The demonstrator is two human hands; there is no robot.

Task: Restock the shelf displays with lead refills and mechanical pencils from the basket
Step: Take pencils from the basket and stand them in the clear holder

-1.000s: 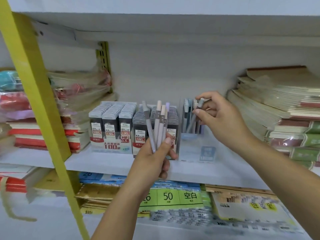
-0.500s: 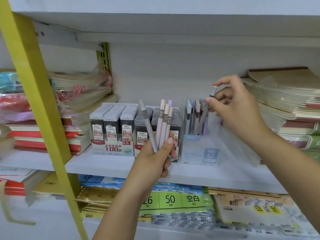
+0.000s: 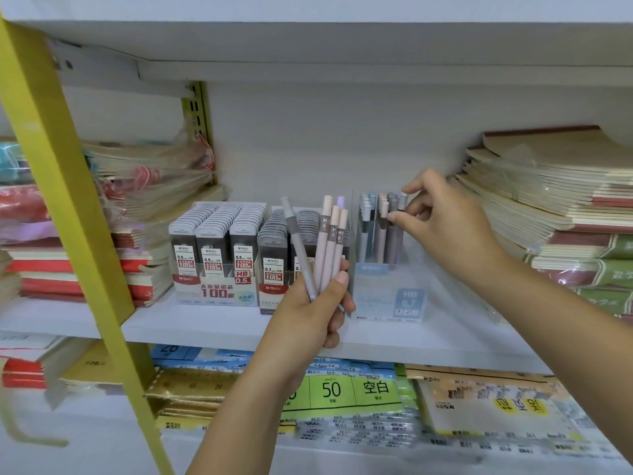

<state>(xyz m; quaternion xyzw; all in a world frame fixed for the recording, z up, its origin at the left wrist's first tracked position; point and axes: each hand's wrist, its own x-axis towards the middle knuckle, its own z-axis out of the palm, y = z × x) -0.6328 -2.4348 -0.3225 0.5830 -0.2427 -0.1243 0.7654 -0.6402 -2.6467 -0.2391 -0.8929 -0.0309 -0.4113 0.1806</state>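
pastel plastic mechanical pencils [image 3: 328,250] are waiting as stock in the gripping left hand [image 3: 308,315] while the right hand [image 3: 445,229] is pinching one into the clear plastic display box [image 3: 376,296].

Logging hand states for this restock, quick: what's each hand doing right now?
Left hand: holds a bunch of mechanical pencils.
Right hand: pinches the top of a pencil standing in the clear display box.

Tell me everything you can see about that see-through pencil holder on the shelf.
The clear plastic holder stands upright on the white shelf, beside the lead refill boxes. A blue label on its front reads HB 0.7. In its rear part pastel pencils stand upright, caps up. The right hand pinches one of them at the top.
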